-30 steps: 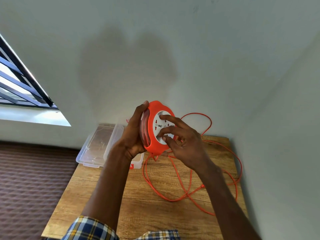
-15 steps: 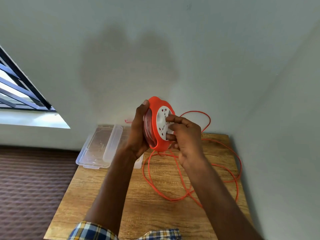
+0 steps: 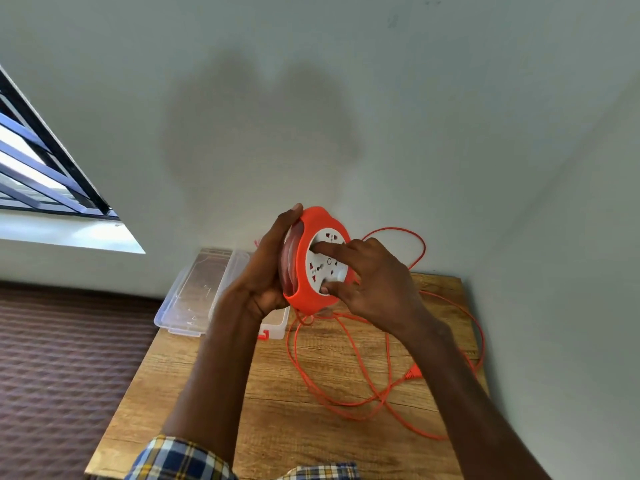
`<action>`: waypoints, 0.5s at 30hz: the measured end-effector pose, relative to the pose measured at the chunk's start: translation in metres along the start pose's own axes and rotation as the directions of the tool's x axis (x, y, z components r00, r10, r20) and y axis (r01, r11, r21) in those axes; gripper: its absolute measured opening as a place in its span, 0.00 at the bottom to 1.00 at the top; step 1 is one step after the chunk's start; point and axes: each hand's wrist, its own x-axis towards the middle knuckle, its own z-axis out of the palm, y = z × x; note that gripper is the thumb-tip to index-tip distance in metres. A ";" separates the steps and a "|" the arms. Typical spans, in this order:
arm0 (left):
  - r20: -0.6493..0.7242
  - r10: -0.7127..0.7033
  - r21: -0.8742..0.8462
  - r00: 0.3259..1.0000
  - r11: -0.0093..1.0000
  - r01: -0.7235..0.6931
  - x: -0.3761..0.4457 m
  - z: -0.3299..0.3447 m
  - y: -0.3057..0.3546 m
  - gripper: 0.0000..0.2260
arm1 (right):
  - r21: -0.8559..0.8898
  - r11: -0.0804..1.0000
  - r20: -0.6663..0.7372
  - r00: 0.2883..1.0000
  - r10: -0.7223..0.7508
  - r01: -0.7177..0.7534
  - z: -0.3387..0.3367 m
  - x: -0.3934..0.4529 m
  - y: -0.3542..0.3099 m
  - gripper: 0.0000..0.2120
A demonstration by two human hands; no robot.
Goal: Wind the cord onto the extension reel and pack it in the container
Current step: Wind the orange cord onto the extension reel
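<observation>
An orange extension reel with a white socket face is held upright above the table. My left hand grips its back and rim. My right hand presses on the white socket face, index finger and thumb on it, other fingers spread. Loose orange cord trails from the reel's underside and lies in loops on the wooden table; its plug rests to the right. A clear plastic container stands behind my left hand, mostly hidden.
The container's clear lid lies at the table's back left corner, overhanging the edge. Walls close in behind and on the right. A barred window is at the left, with brown patterned floor below.
My right hand has shifted over the socket face, with the index finger now stretched across its upper part. The face now turns more towards me. The left hand keeps its grip.
</observation>
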 end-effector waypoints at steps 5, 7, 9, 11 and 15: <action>-0.036 0.097 0.013 0.995 0.995 -0.097 0.000 0.006 -0.003 0.30 | 0.072 0.990 -0.198 0.971 0.133 -0.121 0.010 -0.003 -0.003 0.31; -0.035 0.119 0.042 0.992 0.992 -0.118 0.001 0.011 -0.003 0.29 | 0.303 0.923 -0.218 0.925 0.310 -0.238 0.015 -0.005 -0.012 0.32; -0.042 0.132 0.051 0.990 0.990 -0.130 0.002 0.017 -0.004 0.28 | 0.560 0.767 -0.197 0.850 0.489 -0.311 0.020 -0.004 -0.020 0.32; -0.053 0.142 0.049 0.988 0.989 -0.140 0.004 0.023 -0.007 0.28 | 0.701 0.612 -0.137 0.774 0.619 -0.366 0.024 -0.001 -0.026 0.31; -0.040 0.109 0.061 0.993 0.992 -0.107 0.005 0.019 -0.005 0.28 | 0.637 0.639 -0.060 0.798 0.600 -0.432 0.021 -0.001 -0.021 0.28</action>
